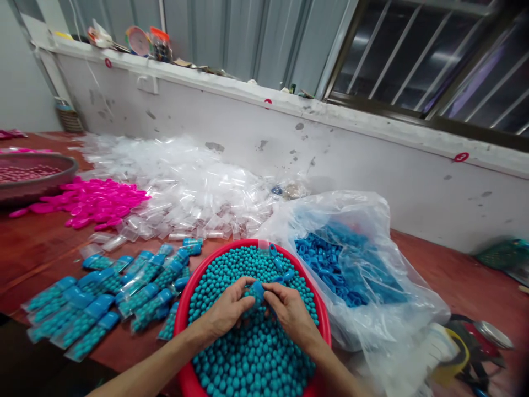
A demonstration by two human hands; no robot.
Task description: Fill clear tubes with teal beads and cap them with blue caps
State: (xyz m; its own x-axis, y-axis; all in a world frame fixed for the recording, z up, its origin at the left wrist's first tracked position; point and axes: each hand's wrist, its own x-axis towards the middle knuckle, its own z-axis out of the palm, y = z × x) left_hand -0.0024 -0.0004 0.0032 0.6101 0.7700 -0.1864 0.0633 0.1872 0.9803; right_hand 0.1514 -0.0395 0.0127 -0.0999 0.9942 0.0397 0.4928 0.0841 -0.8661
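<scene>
A small blue plastic piece (258, 291) sat pinched between both hands, directly above a round red basin (182, 309) heaped with teal beads (252, 353) (glossy, roughly egg-shaped, all alike); the basin stood on the bench's near edge.

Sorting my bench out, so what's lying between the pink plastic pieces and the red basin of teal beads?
In the head view, clear empty bags lie between the pink pieces and the red basin, with bead-filled packets nearer the basin.
</scene>
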